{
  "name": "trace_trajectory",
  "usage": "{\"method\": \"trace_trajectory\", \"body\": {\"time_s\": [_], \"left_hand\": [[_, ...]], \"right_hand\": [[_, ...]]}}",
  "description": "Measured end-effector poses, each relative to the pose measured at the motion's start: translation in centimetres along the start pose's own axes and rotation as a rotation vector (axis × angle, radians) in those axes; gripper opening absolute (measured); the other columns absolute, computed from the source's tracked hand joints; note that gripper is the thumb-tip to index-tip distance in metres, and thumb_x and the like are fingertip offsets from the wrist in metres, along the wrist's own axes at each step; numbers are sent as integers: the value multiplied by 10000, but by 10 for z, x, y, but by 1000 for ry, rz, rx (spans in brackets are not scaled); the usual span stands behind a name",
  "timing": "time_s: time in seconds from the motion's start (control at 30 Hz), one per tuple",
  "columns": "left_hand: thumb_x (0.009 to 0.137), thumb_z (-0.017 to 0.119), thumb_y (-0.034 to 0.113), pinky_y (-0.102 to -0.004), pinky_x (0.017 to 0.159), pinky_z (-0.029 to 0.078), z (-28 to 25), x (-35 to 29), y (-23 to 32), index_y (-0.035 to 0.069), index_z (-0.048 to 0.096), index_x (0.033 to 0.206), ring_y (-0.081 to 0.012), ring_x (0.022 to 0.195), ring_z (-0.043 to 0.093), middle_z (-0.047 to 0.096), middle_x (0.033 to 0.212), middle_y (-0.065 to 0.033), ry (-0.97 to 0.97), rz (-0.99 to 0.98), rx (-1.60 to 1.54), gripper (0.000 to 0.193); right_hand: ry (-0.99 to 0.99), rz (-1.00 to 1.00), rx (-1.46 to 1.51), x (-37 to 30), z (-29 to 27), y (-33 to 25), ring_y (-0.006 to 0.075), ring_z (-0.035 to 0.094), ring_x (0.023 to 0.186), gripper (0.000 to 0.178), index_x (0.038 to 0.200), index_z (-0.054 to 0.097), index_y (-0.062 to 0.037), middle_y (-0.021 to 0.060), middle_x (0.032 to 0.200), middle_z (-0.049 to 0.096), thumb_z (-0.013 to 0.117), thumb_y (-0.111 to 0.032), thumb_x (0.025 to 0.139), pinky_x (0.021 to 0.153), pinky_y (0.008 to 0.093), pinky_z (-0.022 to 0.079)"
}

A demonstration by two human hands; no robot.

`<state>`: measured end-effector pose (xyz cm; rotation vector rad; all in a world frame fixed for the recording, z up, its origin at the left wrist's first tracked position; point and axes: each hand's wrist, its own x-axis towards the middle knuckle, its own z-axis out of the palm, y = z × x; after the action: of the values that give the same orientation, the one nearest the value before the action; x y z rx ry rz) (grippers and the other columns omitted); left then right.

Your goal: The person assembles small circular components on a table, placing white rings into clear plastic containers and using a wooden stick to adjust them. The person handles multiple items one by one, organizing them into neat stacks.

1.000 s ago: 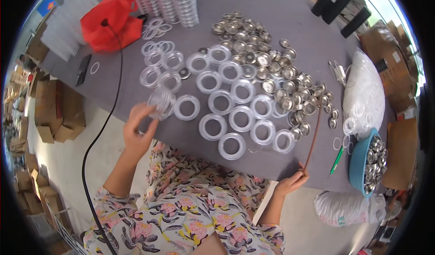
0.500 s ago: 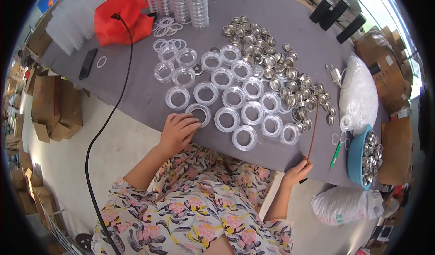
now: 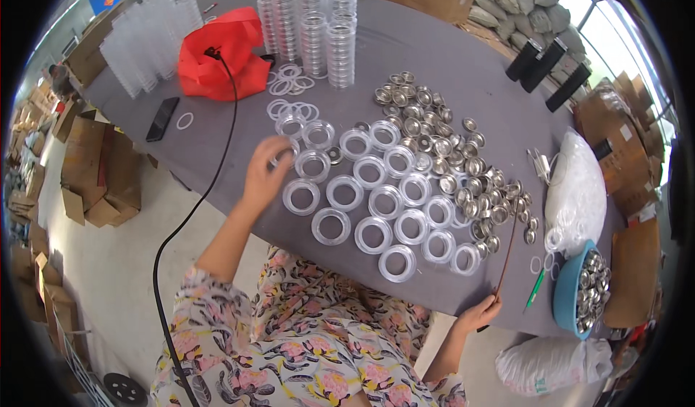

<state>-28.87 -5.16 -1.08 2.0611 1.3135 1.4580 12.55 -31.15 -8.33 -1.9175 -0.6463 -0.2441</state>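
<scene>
My left hand [image 3: 265, 172] is over the left edge of a group of clear plastic rings [image 3: 301, 197], its blurred fingertips at a ring that it partly covers. Whether those fingers grip that ring cannot be made out. At the table's front edge, my right hand [image 3: 479, 314] is closed around the lower end of a thin brown stick [image 3: 509, 251]. The stick's far tip reaches small silver metal cups [image 3: 499, 214], heaped right of the rings. A few silver pieces also lie among the rings, one being a small round piece [image 3: 334, 154] near my left hand.
Stacked clear rings [image 3: 313, 45] and a red cloth bag [image 3: 221, 63] with a black cable [image 3: 190, 190] stand at the back left. A phone [image 3: 162, 119] lies left. On the right are a filled plastic bag [image 3: 577, 193], a green pen [image 3: 534, 291] and a blue basin [image 3: 567, 298] of cups.
My left hand has gone from the front ring out to a ring at the far left. The right hand still holds the stick. The whole view has shifted, showing more of the back.
</scene>
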Motion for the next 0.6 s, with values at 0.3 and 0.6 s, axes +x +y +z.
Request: {"method": "trace_trajectory", "body": {"time_s": [0.3, 0.6], "left_hand": [[741, 666, 245, -355, 801, 463, 12, 82, -176, 6, 594, 1064, -304, 930, 584, 552, 1082, -209, 80, -482, 326, 409], [739, 693, 89, -222, 647, 457, 13, 69, -148, -27, 638, 819, -86, 714, 579, 647, 791, -44, 371, -561, -450, 152]], "right_hand": [[-8, -13, 11, 3, 8, 4, 241, 534, 986, 282, 1051, 520, 62, 168, 1059, 568, 396, -170, 948, 889, 346, 395], [-32, -21, -61, 5, 3, 4, 266, 530, 976, 304, 1080, 497, 83, 187, 1058, 557, 393, -168, 945, 890, 357, 392]]}}
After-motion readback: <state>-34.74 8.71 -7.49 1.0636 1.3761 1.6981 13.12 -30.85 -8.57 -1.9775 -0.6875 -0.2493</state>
